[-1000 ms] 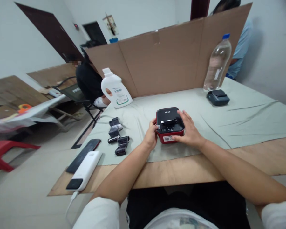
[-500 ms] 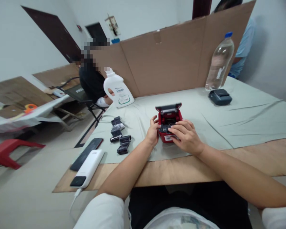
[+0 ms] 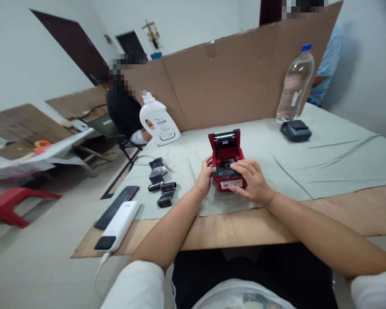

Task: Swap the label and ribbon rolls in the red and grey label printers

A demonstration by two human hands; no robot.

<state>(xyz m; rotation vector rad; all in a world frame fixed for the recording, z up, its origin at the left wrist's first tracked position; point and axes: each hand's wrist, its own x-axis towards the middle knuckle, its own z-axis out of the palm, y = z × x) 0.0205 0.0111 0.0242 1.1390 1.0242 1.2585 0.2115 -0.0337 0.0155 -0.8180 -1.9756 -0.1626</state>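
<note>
From here I see the open red device (image 3: pixel 225 172) between both hands: my left hand (image 3: pixel 206 177) grasping its left side, my right hand (image 3: pixel 253 183) touching its near right corner, its grip unclear.

White jug (image 3: pixel 162 124) before cardboard panel (image 3: pixel 221 86), clear blue-capped bottle (image 3: pixel 295 88), white power bank (image 3: pixel 122 225) beside dark phone (image 3: pixel 116 207), red stool (image 3: pixel 11 204)
</note>
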